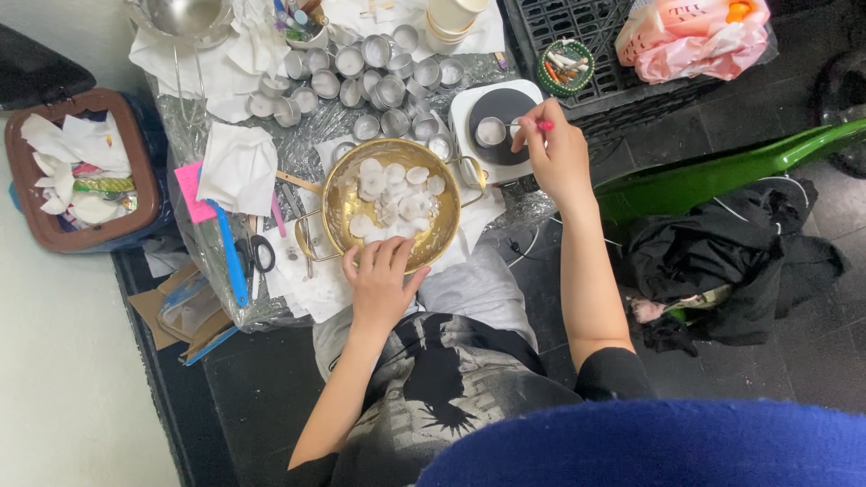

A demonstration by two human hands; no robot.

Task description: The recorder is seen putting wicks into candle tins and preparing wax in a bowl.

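My left hand [379, 284], fingers spread apart, rests on the round brass bowl of white wax discs [336, 209]; my right hand [555, 153] is pinched on a pink-handled small metal scoop [492, 132], just left of that grip, above the white hotplate [462, 104].

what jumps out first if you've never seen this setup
The gold bowl of white wax discs sits mid-frame, with the left hand on its near rim. Just right of it, the right hand holds a pink-tipped tool over a small cup on a hot plate. Behind the bowl, metal cups crowd together.
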